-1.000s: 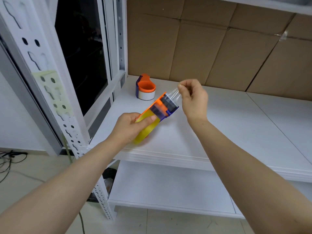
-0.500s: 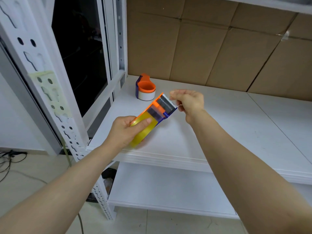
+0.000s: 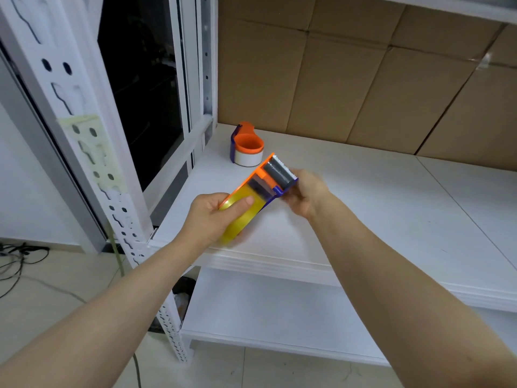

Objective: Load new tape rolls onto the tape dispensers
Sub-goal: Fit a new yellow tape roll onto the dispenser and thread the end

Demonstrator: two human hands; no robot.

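Right hand (image 3: 305, 191) has dropped from the lifted tape end to the toothed head of the orange-and-purple plastic tape dispenser (image 3: 268, 177). Its grip is blurred, closure unclear. Left hand (image 3: 212, 217) grip wraps the yellow tape roll (image 3: 236, 224) seated in it.

Risks: fingers catching the serrated blade; loose tape resticking (end not visible).

Second orange dispenser with white roll (image 3: 247, 149) just behind. White shelf (image 3: 377, 219) open to the right, front edge just below.

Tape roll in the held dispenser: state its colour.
The tape roll is translucent yellow; head view shows it best.
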